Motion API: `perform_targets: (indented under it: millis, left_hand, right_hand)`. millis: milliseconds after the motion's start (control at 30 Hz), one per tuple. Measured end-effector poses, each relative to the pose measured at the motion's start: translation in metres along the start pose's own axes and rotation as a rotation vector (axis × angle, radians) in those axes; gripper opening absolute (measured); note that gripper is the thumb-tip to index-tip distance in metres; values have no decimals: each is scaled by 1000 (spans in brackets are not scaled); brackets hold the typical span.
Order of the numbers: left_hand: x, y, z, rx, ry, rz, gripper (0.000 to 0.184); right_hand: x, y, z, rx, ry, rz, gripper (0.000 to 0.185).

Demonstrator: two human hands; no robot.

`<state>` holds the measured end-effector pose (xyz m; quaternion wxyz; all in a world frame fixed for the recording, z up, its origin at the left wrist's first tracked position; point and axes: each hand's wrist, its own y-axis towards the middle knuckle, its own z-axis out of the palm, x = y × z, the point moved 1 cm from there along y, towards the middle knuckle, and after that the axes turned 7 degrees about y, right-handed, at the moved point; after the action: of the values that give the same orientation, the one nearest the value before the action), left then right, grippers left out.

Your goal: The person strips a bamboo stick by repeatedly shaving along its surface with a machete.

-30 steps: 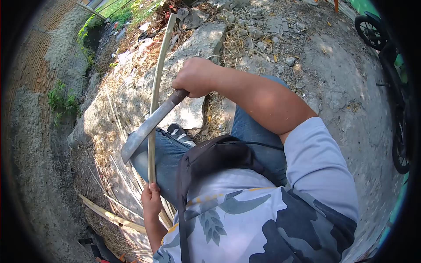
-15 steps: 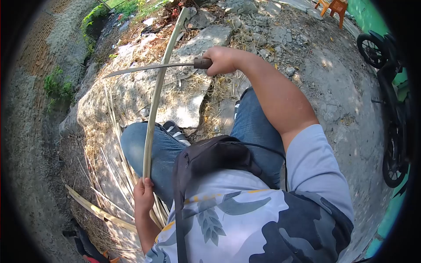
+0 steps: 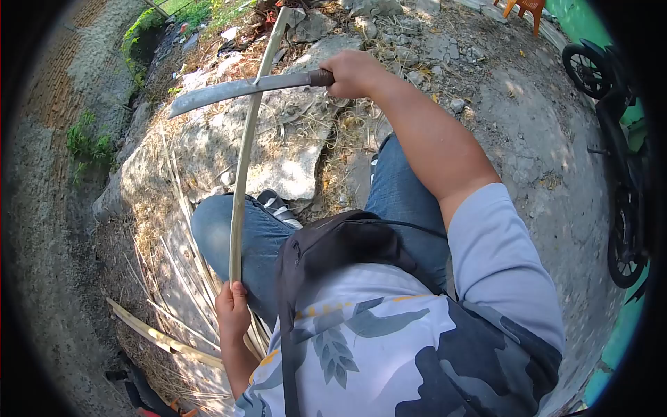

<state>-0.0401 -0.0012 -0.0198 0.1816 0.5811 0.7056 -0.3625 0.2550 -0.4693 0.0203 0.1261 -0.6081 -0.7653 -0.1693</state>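
Note:
My left hand (image 3: 233, 309) is closed around the lower end of a long pale bamboo strip (image 3: 242, 163), which leans across my left knee and points away from me. My right hand (image 3: 352, 73) grips the dark handle of a machete (image 3: 215, 96). Its blade crosses the strip near the far end, with the flat side turned up to view. A small curl of bamboo seems to stand where the blade meets the strip. The lowest part of the strip is hidden behind my left hand and leg.
Several thin bamboo strips (image 3: 182, 191) lie on the ground at my left, beside a thicker split piece (image 3: 167, 340). Broken concrete and rubble (image 3: 389, 52) lie ahead. A black motorbike (image 3: 615, 160) stands at the right, an orange chair (image 3: 526, 10) at the far right.
My right hand has moved farther from me along the strip, and the machete has rolled from edge-on to showing its broad face. My left hand keeps its hold in nearly the same place.

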Motion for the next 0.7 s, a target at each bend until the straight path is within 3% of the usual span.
perform_targets:
  millis: [133, 233, 367, 500, 600, 700]
  left_hand:
    - [-1, 1, -5, 29, -3, 12, 41]
    - [4, -1, -5, 62, -49, -10, 41]
    - [4, 0, -4, 57, -61, -21, 41]
    - [0, 0, -2, 46, -55, -20, 42]
    - [3, -2, -4, 29, 6, -37, 43]
    - [0, -5, -5, -4, 71, -19, 44]
  right_hand:
    - [12, -13, -6, 29, -42, -5, 26]
    - [0, -7, -4, 448, 443, 205, 29]
    - [19, -15, -8, 328, 362, -39, 23]
    - [54, -27, 12, 276, 78, -257, 21]
    - [86, -40, 9, 286, -78, -356, 19]
    - [63, -21, -1, 237, -191, -271, 22]
